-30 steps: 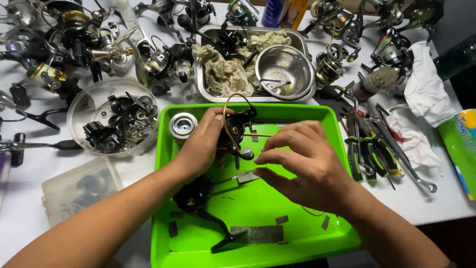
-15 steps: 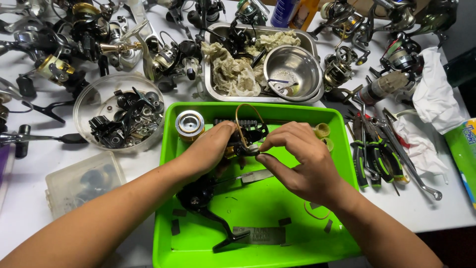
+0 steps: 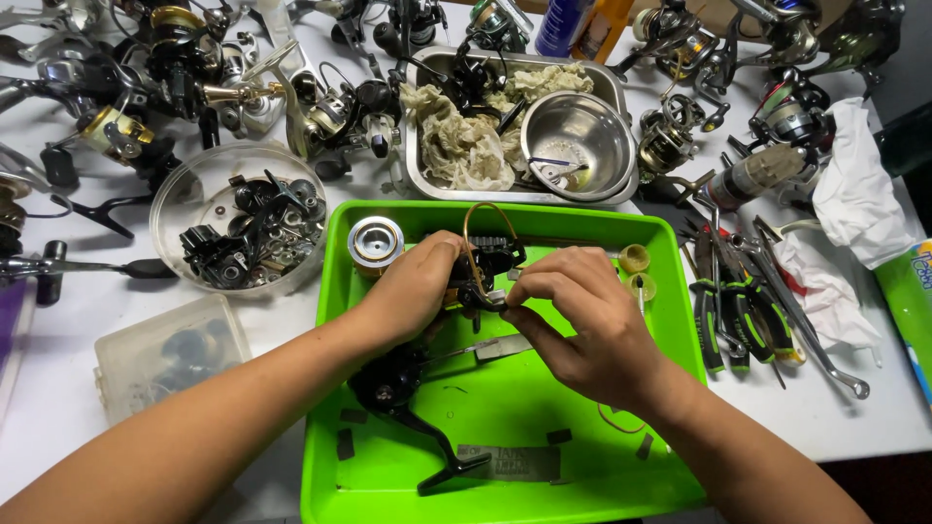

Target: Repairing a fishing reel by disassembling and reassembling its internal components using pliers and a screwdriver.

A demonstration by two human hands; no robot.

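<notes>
A white table [image 3: 68, 320] carried a green tray [image 3: 505, 437], a clear round bowl [image 3: 184, 194] of dark parts, a lidded plastic box [image 3: 165, 354], a metal tray [image 3: 427, 184], pliers [image 3: 738, 311], crumpled white cloths [image 3: 854, 204] and many fishing reels [image 3: 165, 58] along its far edge.

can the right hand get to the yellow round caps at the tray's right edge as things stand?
Probably yes. The right hand lies just left of the yellow caps inside the green tray, with bare tray floor between. It pinches the black reel part alongside the left hand, so it must let go.
</notes>
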